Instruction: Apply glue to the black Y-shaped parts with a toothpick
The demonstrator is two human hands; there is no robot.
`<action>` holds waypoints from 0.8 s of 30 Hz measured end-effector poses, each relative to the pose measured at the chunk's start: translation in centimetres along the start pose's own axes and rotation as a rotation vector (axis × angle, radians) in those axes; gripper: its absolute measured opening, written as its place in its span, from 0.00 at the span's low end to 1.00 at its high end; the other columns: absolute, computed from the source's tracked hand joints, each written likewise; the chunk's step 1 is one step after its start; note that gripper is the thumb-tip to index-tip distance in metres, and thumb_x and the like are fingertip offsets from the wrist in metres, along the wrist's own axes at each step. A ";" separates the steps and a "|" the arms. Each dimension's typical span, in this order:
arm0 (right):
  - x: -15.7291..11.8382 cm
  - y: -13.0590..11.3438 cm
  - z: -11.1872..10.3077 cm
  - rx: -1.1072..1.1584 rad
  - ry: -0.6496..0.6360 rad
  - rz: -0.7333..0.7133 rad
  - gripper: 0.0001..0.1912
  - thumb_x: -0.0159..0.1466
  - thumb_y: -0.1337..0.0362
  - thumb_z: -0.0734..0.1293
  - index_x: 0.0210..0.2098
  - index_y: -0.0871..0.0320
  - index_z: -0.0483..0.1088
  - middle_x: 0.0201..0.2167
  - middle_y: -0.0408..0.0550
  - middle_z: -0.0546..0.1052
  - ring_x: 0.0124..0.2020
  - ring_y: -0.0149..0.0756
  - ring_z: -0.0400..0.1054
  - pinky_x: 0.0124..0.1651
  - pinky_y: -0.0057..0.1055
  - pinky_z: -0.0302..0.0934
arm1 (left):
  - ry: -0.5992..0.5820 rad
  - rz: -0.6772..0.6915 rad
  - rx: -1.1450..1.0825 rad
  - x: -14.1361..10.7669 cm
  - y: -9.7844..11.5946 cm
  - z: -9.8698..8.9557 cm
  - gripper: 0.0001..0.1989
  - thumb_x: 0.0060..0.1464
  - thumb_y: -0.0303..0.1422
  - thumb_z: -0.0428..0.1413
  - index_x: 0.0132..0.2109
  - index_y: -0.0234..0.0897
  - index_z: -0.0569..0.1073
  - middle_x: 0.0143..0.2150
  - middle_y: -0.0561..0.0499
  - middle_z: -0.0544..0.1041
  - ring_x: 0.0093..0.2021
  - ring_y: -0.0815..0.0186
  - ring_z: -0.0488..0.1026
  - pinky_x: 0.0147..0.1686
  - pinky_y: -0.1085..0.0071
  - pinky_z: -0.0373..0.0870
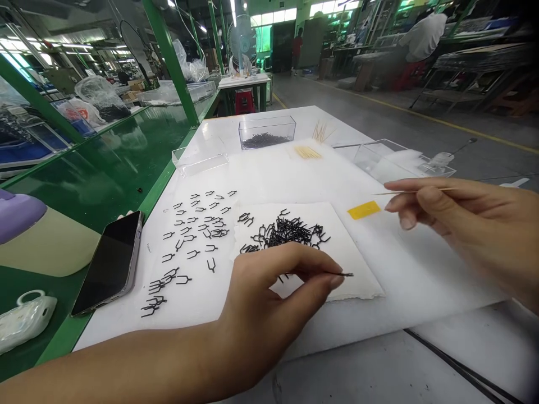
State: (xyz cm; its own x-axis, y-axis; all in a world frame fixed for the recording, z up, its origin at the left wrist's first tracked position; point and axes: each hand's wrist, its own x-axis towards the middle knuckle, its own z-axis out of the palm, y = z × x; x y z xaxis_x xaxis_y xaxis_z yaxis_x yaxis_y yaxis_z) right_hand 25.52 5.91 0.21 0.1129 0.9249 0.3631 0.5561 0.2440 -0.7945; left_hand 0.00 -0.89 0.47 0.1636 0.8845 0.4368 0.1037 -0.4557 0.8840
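Note:
Between thumb and forefinger, my left hand (278, 303) pinches a small black forked part, seen edge-on, its tip poking out to the right. Below and behind that hand lies a heap of black forked parts (290, 231) on a white paper sheet (357, 280). My right hand (458, 219) grips a thin wooden toothpick (391, 193), its point directed left above the board. A yellow rectangle (364, 210) lies on the white board just left of my right fingers. More forked parts (191, 238) are spread out singly and in small clusters on the left of the board.
A clear box of black parts (266, 134) stands at the back, with toothpicks (308, 152) to its right. A clear tray (387, 157) sits at the right edge. A phone (110, 261) leans over the left edge. Another person (425, 36) sits in the background.

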 end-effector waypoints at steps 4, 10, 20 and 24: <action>1.1 0.0 0.6 -0.102 0.003 0.034 0.16 0.71 0.57 0.64 0.31 0.55 0.77 0.25 0.43 0.75 0.29 0.32 0.68 0.40 0.33 0.64 | 0.002 -0.154 -0.063 0.2 0.0 0.2 0.05 0.53 0.23 0.65 0.34 0.37 0.81 0.31 0.52 0.84 0.31 0.69 0.80 0.32 0.79 0.79; 1.4 1.3 1.5 -0.083 0.014 0.089 0.15 0.70 0.65 0.62 0.28 0.57 0.74 0.25 0.44 0.74 0.26 0.31 0.65 0.33 0.32 0.62 | -0.033 -0.439 -0.291 0.5 -0.1 0.4 0.02 0.50 0.25 0.66 0.33 0.35 0.81 0.27 0.52 0.82 0.27 0.71 0.80 0.28 0.84 0.78; 1.5 1.8 1.3 -0.057 0.007 0.111 0.14 0.69 0.67 0.63 0.28 0.56 0.75 0.25 0.43 0.74 0.26 0.31 0.63 0.33 0.31 0.60 | -0.018 -0.669 -0.451 1.2 0.0 0.3 0.05 0.50 0.22 0.66 0.29 0.34 0.81 0.24 0.53 0.81 0.25 0.72 0.79 0.28 0.85 0.77; 1.4 1.6 1.3 0.024 0.035 0.083 0.14 0.69 0.62 0.66 0.28 0.56 0.75 0.24 0.44 0.73 0.26 0.32 0.64 0.33 0.34 0.60 | -0.016 -0.712 -0.494 1.1 -0.1 0.3 0.04 0.51 0.24 0.66 0.30 0.34 0.80 0.25 0.53 0.81 0.25 0.72 0.79 0.28 0.84 0.78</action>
State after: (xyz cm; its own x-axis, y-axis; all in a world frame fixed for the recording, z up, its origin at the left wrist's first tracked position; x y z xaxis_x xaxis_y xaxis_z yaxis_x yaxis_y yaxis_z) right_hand 25.44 7.95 -1.19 0.1870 0.9314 0.3124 0.5237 0.1746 -0.8338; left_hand 0.45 0.11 0.82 0.2360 0.9398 -0.2473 -0.2507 0.3047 0.9188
